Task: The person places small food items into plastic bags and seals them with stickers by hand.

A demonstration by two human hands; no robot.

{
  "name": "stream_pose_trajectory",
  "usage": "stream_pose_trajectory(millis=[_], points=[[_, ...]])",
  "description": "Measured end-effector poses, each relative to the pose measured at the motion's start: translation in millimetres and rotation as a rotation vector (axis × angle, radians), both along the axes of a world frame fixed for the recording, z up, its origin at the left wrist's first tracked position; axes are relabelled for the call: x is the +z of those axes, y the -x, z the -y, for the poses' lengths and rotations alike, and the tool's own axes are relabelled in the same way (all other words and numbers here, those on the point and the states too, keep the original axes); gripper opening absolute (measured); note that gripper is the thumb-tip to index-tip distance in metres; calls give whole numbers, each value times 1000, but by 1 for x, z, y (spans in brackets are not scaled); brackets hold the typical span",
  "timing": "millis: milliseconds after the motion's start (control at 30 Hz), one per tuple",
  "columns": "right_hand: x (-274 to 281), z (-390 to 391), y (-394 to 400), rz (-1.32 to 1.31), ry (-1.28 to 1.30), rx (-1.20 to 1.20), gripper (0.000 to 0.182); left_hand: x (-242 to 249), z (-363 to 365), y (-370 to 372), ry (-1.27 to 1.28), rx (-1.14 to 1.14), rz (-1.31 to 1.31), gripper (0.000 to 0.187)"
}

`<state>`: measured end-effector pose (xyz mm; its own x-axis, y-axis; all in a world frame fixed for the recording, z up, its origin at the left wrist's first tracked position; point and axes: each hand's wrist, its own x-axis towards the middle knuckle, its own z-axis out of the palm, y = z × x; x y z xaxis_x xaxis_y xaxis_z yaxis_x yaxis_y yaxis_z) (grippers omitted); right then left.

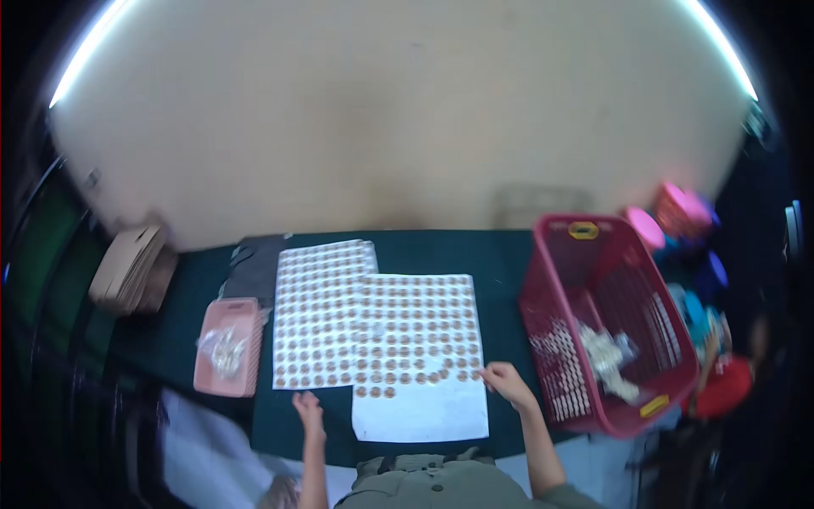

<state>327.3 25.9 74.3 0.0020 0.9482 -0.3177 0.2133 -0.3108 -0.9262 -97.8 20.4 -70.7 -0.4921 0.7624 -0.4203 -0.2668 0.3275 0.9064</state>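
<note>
While hands (309,412) (507,383) sit apart, dotted sheet (420,409) between

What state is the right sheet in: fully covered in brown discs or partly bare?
Partly bare: the right sheet has rows of brown discs, but its lower strip is white.

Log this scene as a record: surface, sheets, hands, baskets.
surface: dark green table
left sheet: white, rows of brown round pieces throughout
right sheet: similar rows above, lower part bare
left hand: just below left sheet's lower edge, nothing visible held
right hand: fingertips at right sheet's right edge, grip unclear
left side: pink basket, bagged contents
right side: large red basket, pale contents
</note>
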Motion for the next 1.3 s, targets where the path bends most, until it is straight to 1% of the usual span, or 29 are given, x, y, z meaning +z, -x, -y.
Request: stream_pose_trajectory(millis=[33,67,100,133,167,233,267,300,333,367,400,467,500,533,567,600,633,667,700,733,767,833,1100,1233,1267,1300], points=[[12,-4,0,10,-114,25,29,-44,-4,-19,-54,-120,-179,54],[26,-10,-2,30,-229,53,31,-23,1,-61,-101,-220,-306,56],[41,-18,-6,62,-292,22,31,-63,-1,-72,-169,-437,-739,63],[62,-26,-13,107,-364,20,31,-55,3,-97,-126,-601,-795,70],[80,-36,-20,106,-524,-33,30,-54,9,-123,25,-715,-941,78],[133,-48,-36,88,-629,-142,28,-30,18,-158,97,-984,-1078,84],[154,-55,-43,102,-690,-211,28,-33,24,-166,89,-1011,-1083,84],[170,-61,-51,116,-752,-277,27,-39,27,-172,67,-978,-1137,86],[183,-64,-61,216,-789,-311,26,-43,30,-175,46,-944,-1192,87],[190,-66,-70,314,-819,-344,25,-45,32,-174,43,-965,-1203,87],[187,-71,-80,315,-816,-362,25,-45,32,-175,51,-950,-1224,88],[162,-90,-108,303,-743,-475,24,-45,30,-179,49,-931,-1243,88],[144,-98,-124,299,-766,-599,25,-43,30,-178,64,-934,-1236,88],[121,-106,-147,541,-778,-727,27,-41,30,-178,79,-934,-1227,88],[103,-106,-164,675,-737,-794,28,-40,29,-178,76,-928,-1228,88],[75,-103,-185,741,-669,-803,25,-39,30,-177,70,-937,-1217,88],[33,-101,-212,879,-566,-750,22,-39,30,-176,66,-943,-1204,88],[3,-86,-229,969,-403,-616,21,-38,31,-176,68,-930,-1200,88],[-44,-76,-251,1134,-269,-486,24,-37,32,-175,63,-945,-1196,88],[-89,-63,-268,1194,-93,-374,36,-36,30,-175,56,-957,-1193,88],[-134,-52,-276,1331,-127,-315,40,-36,28,-175,51,-936,-1190,88],[-115,-73,-271,1350,-132,-280,40,-39,29,-174,81,-975,-1165,88],[-86,-69,-226,1437,60,-25,39,-42,26,-173,89,-986,-1199,90],[-49,-68,-226,1493,164,139,38,-49,24,-172,108,-1033,-1152,91],[-23,-79,-228,1482,57,52,31,-49,24,-171,110,-1052,-1134,92],[11,-89,-223,1443,-72,-113,31,-47,24,-170,118,-1042,-1129,92]])
